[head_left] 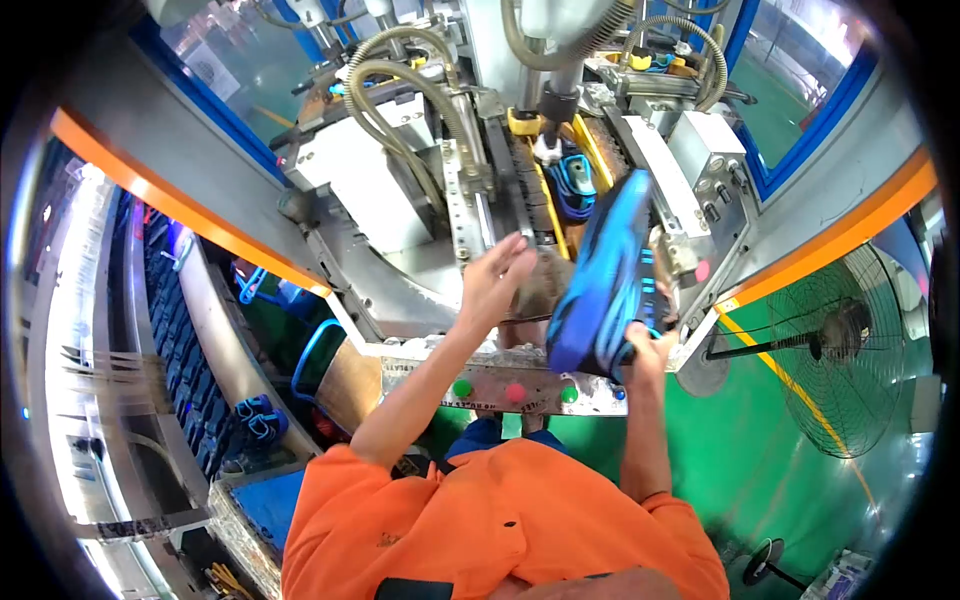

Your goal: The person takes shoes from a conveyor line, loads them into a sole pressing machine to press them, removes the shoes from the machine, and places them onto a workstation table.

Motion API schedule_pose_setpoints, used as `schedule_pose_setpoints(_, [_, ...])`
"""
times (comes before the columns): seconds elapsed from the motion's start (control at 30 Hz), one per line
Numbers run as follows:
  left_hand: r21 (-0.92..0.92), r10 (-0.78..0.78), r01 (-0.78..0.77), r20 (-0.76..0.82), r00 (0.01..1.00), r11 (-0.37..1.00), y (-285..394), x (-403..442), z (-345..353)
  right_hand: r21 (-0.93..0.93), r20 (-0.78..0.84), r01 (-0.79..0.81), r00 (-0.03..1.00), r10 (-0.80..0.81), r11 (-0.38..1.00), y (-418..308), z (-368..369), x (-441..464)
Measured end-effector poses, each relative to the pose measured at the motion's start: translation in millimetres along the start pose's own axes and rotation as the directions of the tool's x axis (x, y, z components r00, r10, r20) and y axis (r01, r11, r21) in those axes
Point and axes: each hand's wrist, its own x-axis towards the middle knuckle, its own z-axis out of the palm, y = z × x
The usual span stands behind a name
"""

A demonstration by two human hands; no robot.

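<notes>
A blue shoe (605, 285) with a dark side is tilted over the front of the machine, its narrow end pointing up. My right hand (650, 345) grips it by its lower end. To the left of the shoe, my left hand (497, 280) is raised with nothing in it, its fingers stretched out and apart from the shoe. Behind the held shoe, another blue and black shoe (573, 185) sits in the machine between yellow-edged plates, below a metal press rod (557, 110).
A front panel (540, 390) carries green and red buttons. Orange-edged guards curve on both sides. A caged fan (840, 345) stands at right. At left, a blue and black shoe (260, 418) lies near a conveyor, beside a blue-topped box (268, 505). Hoses arch above the machine.
</notes>
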Motion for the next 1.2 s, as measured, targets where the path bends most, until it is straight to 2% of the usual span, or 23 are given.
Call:
schedule_pose_setpoints(0.07, [-0.094, -0.04, 0.033, -0.075, 0.996, 0.995, -18.6, 56.2, 23.7, -0.171, -0.035, 0.133, 0.989, -0.141, 0.976, -22.5, -16.9, 6.4])
schedule_pose_setpoints(0.13, [0.113, -0.033, 0.042, -0.079, 0.996, 0.993, -51.0, 119.5, 35.1, -0.228, -0.099, 0.153, 0.979, -0.179, 0.962, -46.1, -18.2, -3.4])
schedule_pose_setpoints(0.2, [0.49, 0.1, 0.044, -0.264, 0.959, 0.871, -70.5, 161.0, 49.8, -0.375, -0.13, 0.207, 0.953, -0.273, 0.903, -62.6, -18.5, -14.4])
schedule_pose_setpoints(0.27, [0.672, 0.127, 0.136, -0.327, 0.937, 0.728, -83.7, 185.7, 56.7, -0.594, -0.125, 0.254, 0.908, -0.4, 0.763, -74.7, -16.2, -23.2])
schedule_pose_setpoints(0.3, [0.677, 0.111, 0.164, -0.344, 0.932, 0.717, -87.1, 194.5, 50.8, -0.627, -0.152, 0.219, 0.907, -0.393, 0.748, -80.3, -10.2, -24.3])
schedule_pose_setpoints(0.37, [0.639, 0.141, 0.142, -0.371, 0.918, 0.756, -83.7, 196.2, 36.1, -0.643, -0.192, 0.207, 0.889, -0.416, 0.738, -89.6, -0.4, -24.6])
schedule_pose_setpoints(0.4, [0.615, 0.147, 0.124, -0.372, 0.917, 0.778, -79.6, 193.9, 26.0, -0.724, -0.17, 0.178, 0.89, -0.423, 0.666, -92.1, -5.5, -13.9])
schedule_pose_setpoints(0.47, [0.513, 0.185, 0.082, -0.448, 0.875, 0.854, -84.6, 196.2, 0.4, -0.649, -0.143, 0.22, 0.905, -0.401, 0.728, -97.9, 14.5, 17.0])
schedule_pose_setpoints(0.5, [0.191, -0.061, 0.137, -0.356, 0.932, 0.972, -87.9, 190.7, -21.8, -0.671, -0.093, 0.248, 0.907, -0.411, 0.699, -100.7, 27.1, 35.8])
schedule_pose_setpoints(0.53, [-0.14, -0.265, 0.242, -0.18, 0.947, 0.96, -88.6, 178.8, -44.2, -0.691, -0.044, 0.272, 0.909, -0.414, 0.67, -102.5, 41.5, 58.4])
schedule_pose_setpoints(0.6, [-0.452, -0.344, 0.259, -0.116, 0.932, 0.853, -53.9, 116.1, -74.3, -0.79, 0.007, 0.208, 0.944, -0.331, 0.576, -98.2, 72.7, 115.0])
schedule_pose_setpoints(0.63, [-0.472, -0.362, 0.275, -0.103, 0.926, 0.838, -26.7, 81.1, -89.9, -0.854, 0.053, 0.177, 0.965, -0.258, 0.489, -84.0, 80.9, 152.4])
schedule_pose_setpoints(0.67, [-0.494, -0.379, 0.289, -0.091, 0.921, 0.82, -5.9, 48.0, -106.3, -0.844, 0.117, 0.176, 0.982, -0.146, 0.507, -84.0, 129.1, 158.7])
schedule_pose_setpoints(0.7, [-0.467, -0.369, 0.276, -0.117, 0.922, 0.84, -2.3, 19.0, -122.5, -0.908, 0.133, 0.139, 0.99, -0.043, 0.396, -59.1, 137.8, 195.5])
schedule_pose_setpoints(0.73, [-0.441, -0.356, 0.261, -0.145, 0.923, 0.858, 1.2, -7.2, -138.6, -0.995, 0.071, 0.071, 0.997, 0.002, 0.077, -60.0, 191.0, 187.9])
schedule_pose_setpoints(0.77, [-0.379, -0.379, 0.289, -0.188, 0.906, 0.879, 26.8, -35.9, -152.8, -0.982, 0.185, 0.18, 0.979, 0.089, 0.06, -22.0, 191.7, 223.1])
schedule_pose_setpoints(0.87, [-0.261, -0.368, 0.288, -0.344, 0.864, 0.921, 41.7, -118.1, -201.0, -0.979, 0.131, 0.169, 0.952, 0.278, -0.117, 79.5, 226.5, 262.2])
schedule_pose_setpoints(0.93, [-0.298, -0.362, 0.247, -0.439, 0.822, 0.922, 75.8, -164.7, -216.3, -0.986, 0.092, 0.123, 0.965, 0.246, -0.111, 102.6, 255.9, 226.6])
schedule_pose_setpoints(1.0, [-0.27, -0.31, 0.18, -0.59, 0.746, 0.946, 68.2, -218.7, -235.8, -0.975, 0.168, 0.186, 0.975, 0.147, -0.117, 153.1, 250.3, 222.3])
schedule_pose_setpoints(1.07, [-0.103, -0.145, 0.101, -0.727, 0.671, 0.989, 69.1, -260.2, -238.3, -0.962, 0.186, 0.203, 0.977, 0.104, -0.184, 178.3, 257.0, 201.4])
schedule_pose_setpoints(1.1, [-0.143, -0.125, 0.02, -0.776, 0.618, 0.989, 69.1, -273.5, -230.3, -0.968, 0.185, 0.192, 0.981, 0.058, -0.163, 189.7, 253.0, 205.8])
schedule_pose_setpoints(1.13, [-0.169, -0.107, -0.059, -0.82, 0.563, 0.984, 69.9, -289.5, -223.2, -0.968, 0.195, 0.209, 0.975, 0.109, -0.137, 175.4, 255.5, 199.9])
schedule_pose_setpoints(1.2, [-0.21, -0.151, -0.115, -0.91, 0.386, 0.971, 60.5, -319.7, -205.1, -0.971, 0.181, 0.193, 0.978, 0.1, -0.138, 182.0, 247.3, 207.9])
